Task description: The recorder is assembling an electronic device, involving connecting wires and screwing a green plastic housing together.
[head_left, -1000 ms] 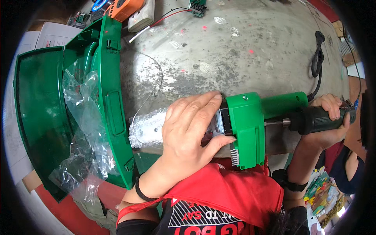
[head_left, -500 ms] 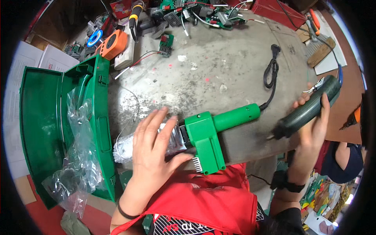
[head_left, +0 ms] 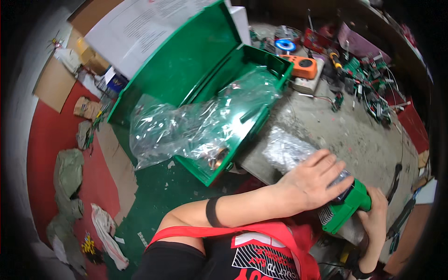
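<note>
My left hand lies over the bubble-wrapped end of a green pipe-welding tool, with its fingers bent around the wrapped part. At the tool's other end, my right hand is closed around the green handle, which is mostly hidden. The tool lies at the near edge of the bench. To the left stands an opened green metal case, tilted in the view. A clear plastic bag spills across it, and a round copper-coloured piece shows near its front corner.
An orange device sits behind the case on a pale power strip. Circuit boards and wires are heaped at the back right. A grey bench spans the right; cloth bags lie on the red and green floor.
The view has swung left. My right hand has let go of the dark electric screwdriver and now grips the tool's handle. My left hand stays on the wrapped end.
</note>
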Demonstrator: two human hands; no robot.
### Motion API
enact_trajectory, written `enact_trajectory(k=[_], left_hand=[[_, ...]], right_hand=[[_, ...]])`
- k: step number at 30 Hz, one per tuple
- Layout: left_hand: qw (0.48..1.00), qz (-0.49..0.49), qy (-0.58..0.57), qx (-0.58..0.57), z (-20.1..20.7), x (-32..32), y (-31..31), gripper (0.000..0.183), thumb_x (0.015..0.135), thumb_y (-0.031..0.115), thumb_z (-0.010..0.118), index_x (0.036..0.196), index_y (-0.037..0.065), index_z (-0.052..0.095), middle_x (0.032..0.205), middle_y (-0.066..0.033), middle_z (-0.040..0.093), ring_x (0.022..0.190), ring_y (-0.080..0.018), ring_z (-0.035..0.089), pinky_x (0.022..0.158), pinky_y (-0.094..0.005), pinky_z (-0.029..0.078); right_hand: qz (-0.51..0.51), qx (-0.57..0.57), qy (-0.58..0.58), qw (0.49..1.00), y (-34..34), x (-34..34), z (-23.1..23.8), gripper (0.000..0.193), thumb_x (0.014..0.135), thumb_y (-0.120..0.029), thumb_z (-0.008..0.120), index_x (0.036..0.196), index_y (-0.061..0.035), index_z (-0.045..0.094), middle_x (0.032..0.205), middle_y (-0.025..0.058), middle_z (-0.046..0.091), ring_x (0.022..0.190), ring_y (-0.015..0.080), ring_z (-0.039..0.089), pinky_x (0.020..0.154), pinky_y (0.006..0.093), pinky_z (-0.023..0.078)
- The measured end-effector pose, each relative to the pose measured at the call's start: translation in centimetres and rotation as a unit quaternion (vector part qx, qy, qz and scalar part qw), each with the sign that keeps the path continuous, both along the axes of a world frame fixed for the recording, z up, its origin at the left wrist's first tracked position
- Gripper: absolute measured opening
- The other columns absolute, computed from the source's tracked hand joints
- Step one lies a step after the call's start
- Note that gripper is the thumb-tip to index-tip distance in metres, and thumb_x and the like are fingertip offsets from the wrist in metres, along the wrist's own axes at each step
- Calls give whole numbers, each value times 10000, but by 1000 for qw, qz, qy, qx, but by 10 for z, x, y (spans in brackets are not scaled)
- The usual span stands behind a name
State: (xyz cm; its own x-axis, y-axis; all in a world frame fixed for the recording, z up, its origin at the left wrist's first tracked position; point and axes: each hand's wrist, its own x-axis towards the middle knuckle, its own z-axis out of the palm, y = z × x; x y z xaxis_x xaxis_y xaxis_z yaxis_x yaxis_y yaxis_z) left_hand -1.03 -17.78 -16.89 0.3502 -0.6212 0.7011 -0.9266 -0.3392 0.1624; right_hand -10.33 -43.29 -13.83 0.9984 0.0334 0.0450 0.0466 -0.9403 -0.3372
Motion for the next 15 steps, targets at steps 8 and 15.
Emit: enact_trajectory(k=[8,15], left_hand=[[996,82,-35,-25,55,0,78,412,731,172,690,1125,78,614,1178,-114,598,1099,-292,576,938,-437,470],[911,386,32,142,51,65,114,326,716,203,773,971,47,643,936,-102,617,908,-305,612,778,-412,513]], right_hand=[[-83,56,-76,992,-33,-41,13,288,613,-43,675,869,25,562,702,179,545,660,362,554,638,356,443],[-183,320,-33,929,-7,-62,35,338,835,-220,706,1049,-4,557,758,-29,493,632,45,454,531,207,351]])
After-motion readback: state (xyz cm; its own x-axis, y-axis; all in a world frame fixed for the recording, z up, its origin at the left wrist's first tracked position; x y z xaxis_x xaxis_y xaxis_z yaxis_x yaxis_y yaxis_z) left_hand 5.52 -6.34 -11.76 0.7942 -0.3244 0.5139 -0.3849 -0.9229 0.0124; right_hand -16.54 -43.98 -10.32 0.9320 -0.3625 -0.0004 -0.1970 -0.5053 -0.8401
